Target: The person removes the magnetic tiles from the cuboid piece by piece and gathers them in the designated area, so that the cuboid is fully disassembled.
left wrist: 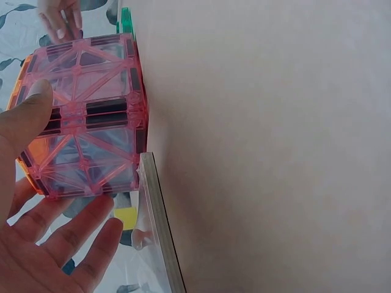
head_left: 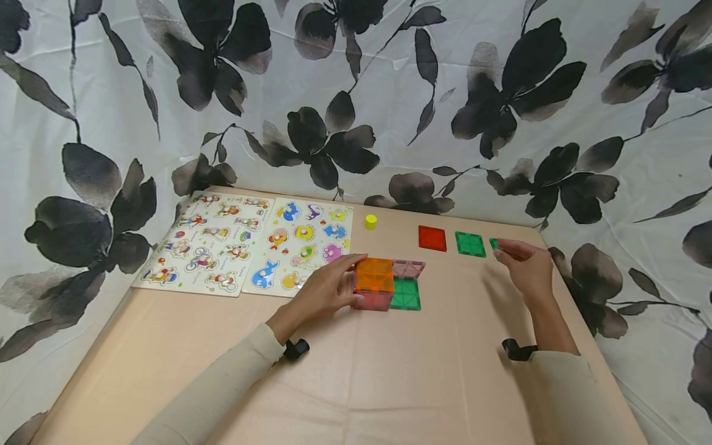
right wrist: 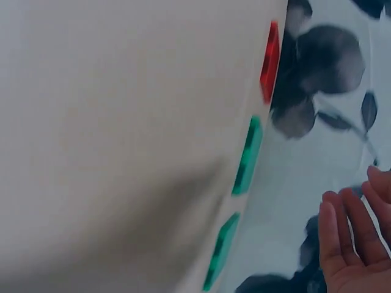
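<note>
My left hand [head_left: 322, 293] rests against the left side of the tile cube [head_left: 374, 283], thumb on its top edge and fingers loosely spread, steadying rather than gripping it. The cube sits mid-table, orange on top, with a pink tile [head_left: 408, 268] and a green tile [head_left: 405, 294] lying flat against its right side. My right hand [head_left: 525, 262] hovers well to the right, fingers relaxed and open, holding nothing, just over a green tile at the edge [head_left: 492, 243]. Beside it lie another green tile [head_left: 470, 243] and a red tile [head_left: 432, 238]. Farther left, a yellow peg [head_left: 371, 221] stands near two puzzle boards [head_left: 245, 244] on the table [head_left: 389, 371].
</note>
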The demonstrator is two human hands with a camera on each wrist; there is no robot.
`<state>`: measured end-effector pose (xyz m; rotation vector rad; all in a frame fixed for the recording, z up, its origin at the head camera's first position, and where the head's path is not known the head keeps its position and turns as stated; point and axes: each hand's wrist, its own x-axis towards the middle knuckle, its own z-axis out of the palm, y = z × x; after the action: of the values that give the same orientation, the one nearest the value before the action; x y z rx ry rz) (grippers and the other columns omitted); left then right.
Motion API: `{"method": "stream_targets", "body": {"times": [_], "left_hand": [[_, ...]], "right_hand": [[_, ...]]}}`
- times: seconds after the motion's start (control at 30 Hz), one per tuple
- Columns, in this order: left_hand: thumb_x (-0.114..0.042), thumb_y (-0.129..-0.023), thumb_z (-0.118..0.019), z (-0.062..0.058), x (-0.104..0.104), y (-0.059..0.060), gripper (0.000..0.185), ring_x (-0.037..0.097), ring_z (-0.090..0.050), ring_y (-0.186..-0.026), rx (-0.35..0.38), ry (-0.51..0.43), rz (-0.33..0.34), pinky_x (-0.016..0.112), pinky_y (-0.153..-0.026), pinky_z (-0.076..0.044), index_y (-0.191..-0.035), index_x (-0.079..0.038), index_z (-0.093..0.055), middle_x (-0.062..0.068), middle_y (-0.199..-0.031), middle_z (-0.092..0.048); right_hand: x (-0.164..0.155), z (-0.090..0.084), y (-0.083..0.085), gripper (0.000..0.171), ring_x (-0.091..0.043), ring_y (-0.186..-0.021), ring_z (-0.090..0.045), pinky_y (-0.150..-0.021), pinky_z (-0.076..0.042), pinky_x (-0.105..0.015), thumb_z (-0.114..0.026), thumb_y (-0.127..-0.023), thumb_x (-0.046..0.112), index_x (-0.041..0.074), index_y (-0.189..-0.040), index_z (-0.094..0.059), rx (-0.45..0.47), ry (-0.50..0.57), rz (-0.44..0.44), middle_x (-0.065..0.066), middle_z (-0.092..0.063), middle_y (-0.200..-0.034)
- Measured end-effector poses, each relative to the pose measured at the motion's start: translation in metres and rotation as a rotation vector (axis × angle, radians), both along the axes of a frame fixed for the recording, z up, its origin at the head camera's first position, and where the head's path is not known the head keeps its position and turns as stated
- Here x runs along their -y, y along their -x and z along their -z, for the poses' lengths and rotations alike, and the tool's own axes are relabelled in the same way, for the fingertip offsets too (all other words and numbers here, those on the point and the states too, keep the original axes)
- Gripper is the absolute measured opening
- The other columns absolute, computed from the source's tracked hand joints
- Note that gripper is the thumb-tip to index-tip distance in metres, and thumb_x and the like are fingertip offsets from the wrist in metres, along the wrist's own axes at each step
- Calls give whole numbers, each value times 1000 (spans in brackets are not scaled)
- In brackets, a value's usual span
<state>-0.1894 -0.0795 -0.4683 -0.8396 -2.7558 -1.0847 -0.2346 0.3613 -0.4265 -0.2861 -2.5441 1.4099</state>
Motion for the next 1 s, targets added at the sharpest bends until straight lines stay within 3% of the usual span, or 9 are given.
{"method": "stream_targets", "body": {"times": [0.07, 0.17, 0.27, 0.33, 0.47, 0.63, 1.0], "left_hand": [[-38, -83, -80, 0, 1, 0, 83, 20, -48, -137, -5, 2, -1, 45, -113, -43, -153, -26, -37, -4, -153, -45], [-36, -83, -81, 1, 1, 1, 84, 20, -48, -137, -14, -3, 0, 45, -113, -43, -153, -25, -38, -4, -153, -45], [-35, -82, -82, 1, 2, 1, 84, 21, -48, -137, -17, -13, 4, 46, -113, -43, -153, -24, -38, -4, -153, -46], [-34, -83, -82, 1, 1, 1, 84, 21, -48, -137, -12, -15, 6, 46, -113, -42, -153, -24, -38, -4, -153, -45], [-35, -83, -81, 2, 0, 0, 83, 20, -47, -138, 3, -14, 13, 46, -114, -42, -153, -25, -37, -5, -154, -44], [-36, -83, -81, 3, 0, 1, 84, 19, -48, -137, 11, -15, 9, 46, -114, -42, -153, -27, -37, -7, -154, -44], [-36, -83, -81, 2, -1, 1, 84, 19, -48, -137, 24, -10, 7, 46, -113, -42, -154, -27, -36, -6, -154, -44]], "right_hand": [[18, 0, -7, 41, -2, -100, -68, -82, -55, -12, -73, -90, 34, 16, -127, -69, -51, -121, -88, -5, -71, -123], [45, 0, -14, 40, -18, -110, -68, -92, -58, -31, -75, -89, 32, 18, -127, -69, -98, -254, -201, -8, -71, -122], [70, 1, -20, 41, -30, -118, -62, -98, -53, -52, -76, -89, 28, 20, -128, -69, -102, -349, -272, -9, -70, -125], [85, 4, -24, 41, -34, -122, -60, -101, -49, -59, -77, -88, 24, 20, -128, -69, -97, -396, -305, -10, -70, -126], [107, 11, -29, 42, -34, -123, -60, -104, -46, -59, -78, -87, 19, 20, -128, -69, -113, -479, -370, -10, -70, -126], [126, 18, -26, 40, -29, -114, -65, -101, -51, -54, -78, -86, 15, 19, -125, -71, -146, -506, -421, -7, -72, -120], [142, 22, -16, 21, -22, -95, -68, -88, -58, -46, -72, -90, 7, 15, -109, -76, -214, -476, -408, -3, -75, -102]]}}
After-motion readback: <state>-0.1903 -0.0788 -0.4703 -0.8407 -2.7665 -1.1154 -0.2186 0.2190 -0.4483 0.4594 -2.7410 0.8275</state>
